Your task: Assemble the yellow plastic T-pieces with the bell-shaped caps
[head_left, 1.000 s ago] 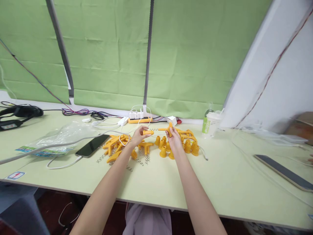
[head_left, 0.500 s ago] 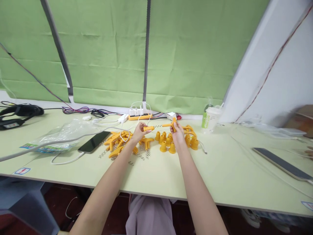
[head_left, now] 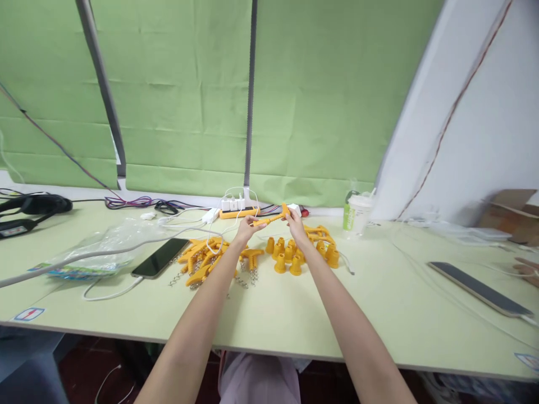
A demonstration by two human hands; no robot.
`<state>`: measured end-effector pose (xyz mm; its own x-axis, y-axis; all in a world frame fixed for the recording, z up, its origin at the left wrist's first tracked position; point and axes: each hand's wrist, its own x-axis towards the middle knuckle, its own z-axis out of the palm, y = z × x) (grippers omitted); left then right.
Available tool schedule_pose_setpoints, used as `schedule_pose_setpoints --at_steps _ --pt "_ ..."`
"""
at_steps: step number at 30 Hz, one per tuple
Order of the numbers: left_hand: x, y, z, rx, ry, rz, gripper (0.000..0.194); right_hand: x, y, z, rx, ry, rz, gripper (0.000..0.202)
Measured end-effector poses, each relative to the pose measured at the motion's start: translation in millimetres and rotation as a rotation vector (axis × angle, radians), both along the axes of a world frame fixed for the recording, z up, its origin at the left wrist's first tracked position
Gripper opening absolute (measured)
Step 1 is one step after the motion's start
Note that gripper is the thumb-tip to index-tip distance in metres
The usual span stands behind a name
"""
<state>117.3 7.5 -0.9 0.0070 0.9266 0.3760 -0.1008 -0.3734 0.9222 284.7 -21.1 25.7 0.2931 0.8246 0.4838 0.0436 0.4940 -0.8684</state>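
My left hand (head_left: 245, 228) is closed around a yellow plastic cap (head_left: 261, 222), held just above the table. Pinched in my right hand (head_left: 296, 225) is a yellow T-handled corkscrew (head_left: 285, 210). The two parts line up end to end, and the metal spiral is hidden, seemingly inside the cap. Below and left of my left hand lies a pile of yellow corkscrews (head_left: 197, 275) with bare spirals. Several yellow bell-shaped caps (head_left: 296, 266) stand beneath my right hand. More yellow T-handled pieces (head_left: 319, 231) lie just beyond my right wrist.
A phone (head_left: 160, 258) and a plastic bag (head_left: 109, 241) lie left, near headphones (head_left: 42, 206). Behind is a power strip (head_left: 240, 212) with cables. On the right are a paper cup (head_left: 360, 213), another phone (head_left: 480, 287) and another person's hand (head_left: 528, 269).
My hands have come closer together. The spiral that showed between the cap and the handle is now covered. My view has shifted slightly.
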Motion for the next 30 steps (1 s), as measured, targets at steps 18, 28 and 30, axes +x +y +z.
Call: schedule_pose_setpoints --at_steps 18,28,30 --pt "13 -15 -11.9 -0.137 -0.050 -0.142 0.055 10 -23 -10.2 -0.057 0.115 0.099 0.042" --pt "13 -9 -23.4 -0.183 -0.079 -0.410 0.049 27 -17 -21.5 -0.094 0.089 0.012 0.040" --pt "10 -11 -22.9 -0.196 -0.101 -0.413 0.045 27 -18 -20.7 -0.095 0.080 0.027 0.040"
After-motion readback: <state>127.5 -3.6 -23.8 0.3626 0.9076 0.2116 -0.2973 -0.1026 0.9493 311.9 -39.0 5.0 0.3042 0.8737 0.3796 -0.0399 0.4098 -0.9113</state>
